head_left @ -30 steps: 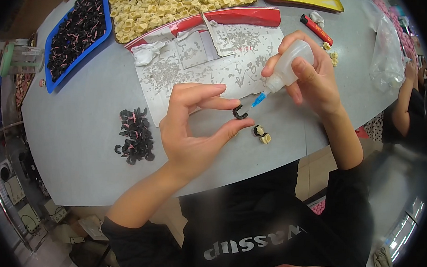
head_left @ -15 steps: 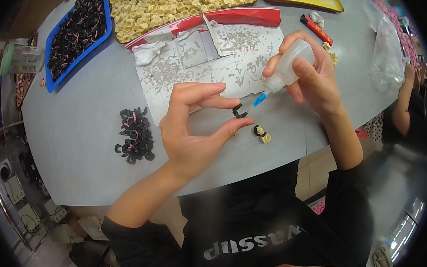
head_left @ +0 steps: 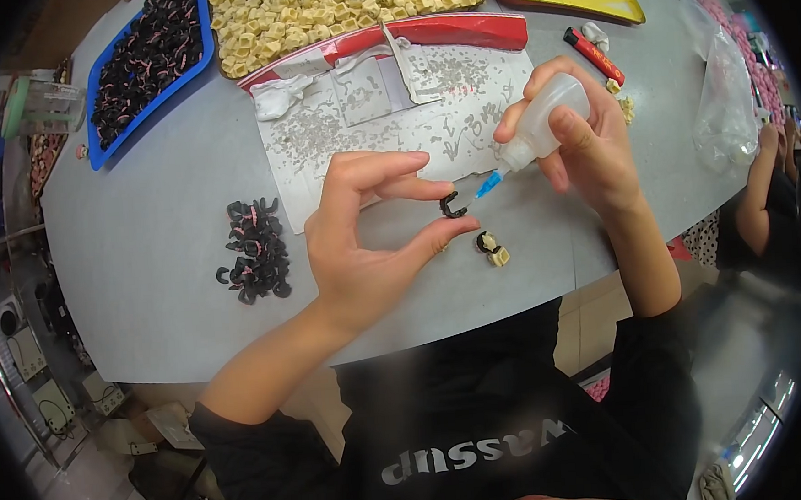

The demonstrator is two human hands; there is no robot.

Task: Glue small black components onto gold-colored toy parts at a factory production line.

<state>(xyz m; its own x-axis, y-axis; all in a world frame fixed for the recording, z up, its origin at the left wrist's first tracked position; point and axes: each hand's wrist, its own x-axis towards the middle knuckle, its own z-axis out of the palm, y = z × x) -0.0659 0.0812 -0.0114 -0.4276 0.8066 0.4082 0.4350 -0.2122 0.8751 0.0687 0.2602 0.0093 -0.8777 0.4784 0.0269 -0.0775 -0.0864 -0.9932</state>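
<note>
Between thumb and forefinger my left hand [head_left: 358, 225] pinches a small black C-shaped piece [head_left: 453, 206], its open side turned to the right. My right hand [head_left: 586, 142] grips a translucent squeeze bottle [head_left: 553, 117], tipped down to the left. The bottle's blue needle tip [head_left: 488, 184] points at the black piece, its fine end at or very close to it. Just below lie a black-and-cream piece [head_left: 485, 242] and a cream cube-shaped piece [head_left: 499, 257]. Left of my left hand is a pile of black curved pieces [head_left: 256, 250].
A blue tray [head_left: 207, 42] of black pieces and a tray of cream pieces [head_left: 340, 15] stand at the back, beside a yellow tray [head_left: 578, 10]. Stained white cardboard [head_left: 313, 164] lies mid-table. Right are a red lighter [head_left: 594, 55] and a plastic bag [head_left: 724, 111].
My left hand and the black piece have shifted very slightly to the right. The bottle in my right hand stays almost still.
</note>
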